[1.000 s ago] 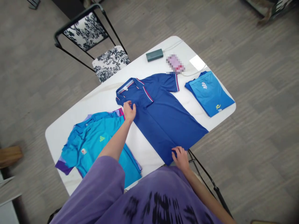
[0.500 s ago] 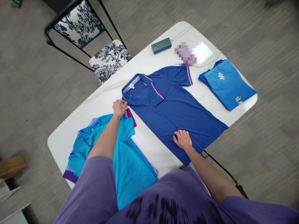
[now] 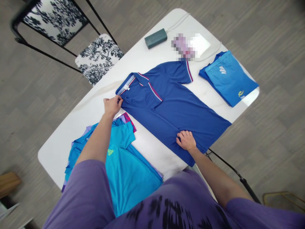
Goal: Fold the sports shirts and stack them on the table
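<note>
- The left hand (image 3: 112, 105) has moved off the middle of the polo (image 3: 176, 98) to the left end of its collar (image 3: 135, 77); thumb and fingers now close in a narrow pinch on cloth there.
- The right hand (image 3: 187, 140) has come up from the hem and lies on the lower body, fingers curled; whether they grip cloth or only press, I cannot tell.
- The polo lies spread across the middle of the table (image 3: 59, 143), collar far left, hem near right; only one sleeve shows, on the far side.
- With both hands on it, the polo seems controlled at neck and lower body, its left edge running between them.
- The pile of tops (image 3: 133, 178) lies near left, under the left forearm; a folded top (image 3: 228, 79) lies right, apart from the polo.
</note>
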`<state>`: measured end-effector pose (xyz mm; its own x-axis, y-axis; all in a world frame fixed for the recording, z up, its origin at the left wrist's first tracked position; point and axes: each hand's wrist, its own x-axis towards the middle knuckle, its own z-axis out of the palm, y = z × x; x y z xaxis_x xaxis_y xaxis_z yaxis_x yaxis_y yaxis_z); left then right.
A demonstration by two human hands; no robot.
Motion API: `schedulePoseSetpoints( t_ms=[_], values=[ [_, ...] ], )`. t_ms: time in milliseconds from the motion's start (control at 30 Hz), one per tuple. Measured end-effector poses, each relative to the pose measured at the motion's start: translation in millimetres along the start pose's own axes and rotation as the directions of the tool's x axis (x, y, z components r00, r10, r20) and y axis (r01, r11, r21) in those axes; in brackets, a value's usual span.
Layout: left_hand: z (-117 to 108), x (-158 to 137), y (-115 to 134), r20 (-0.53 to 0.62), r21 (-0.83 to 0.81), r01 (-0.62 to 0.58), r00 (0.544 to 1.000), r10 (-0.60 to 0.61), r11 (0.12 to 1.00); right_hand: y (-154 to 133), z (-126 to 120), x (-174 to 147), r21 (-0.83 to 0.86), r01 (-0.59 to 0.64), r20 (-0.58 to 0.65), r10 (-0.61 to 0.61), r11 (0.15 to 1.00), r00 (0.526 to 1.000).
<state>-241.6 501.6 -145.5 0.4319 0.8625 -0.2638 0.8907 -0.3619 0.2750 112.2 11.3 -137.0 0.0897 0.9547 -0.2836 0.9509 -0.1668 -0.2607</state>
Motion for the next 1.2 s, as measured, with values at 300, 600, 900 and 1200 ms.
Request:
schedulePoseSetpoints(
  t_ms=[300, 600, 900, 1200],
  values=[
    [26, -64, 146, -0.225, -0.069, 0.089, 0.969, -0.103, 0.994, 7, -6, -1, 0.015, 0.026, -0.003, -0.026, 1.0, 1.0],
    [74, -82, 295, -0.028, -0.051, 0.011, 1.0, -0.012, 0.999, 18, -21, -6, 0.085, 0.022, 0.058, -0.027, 0.996, 0.998],
    [22, -28, 358, 0.234, 0.322, 0.057, 0.962, -0.138, 0.945, 45, -96, -19, 0.279, 0.061, 0.151, -0.107, 0.958, 0.983],
    [15, 127, 527, -0.023, -0.208, 0.254, 0.964, -0.265, 0.944, 262, -188, -48, 0.324, -0.189, -0.115, 0.237, 0.927, 0.965]
  ],
)
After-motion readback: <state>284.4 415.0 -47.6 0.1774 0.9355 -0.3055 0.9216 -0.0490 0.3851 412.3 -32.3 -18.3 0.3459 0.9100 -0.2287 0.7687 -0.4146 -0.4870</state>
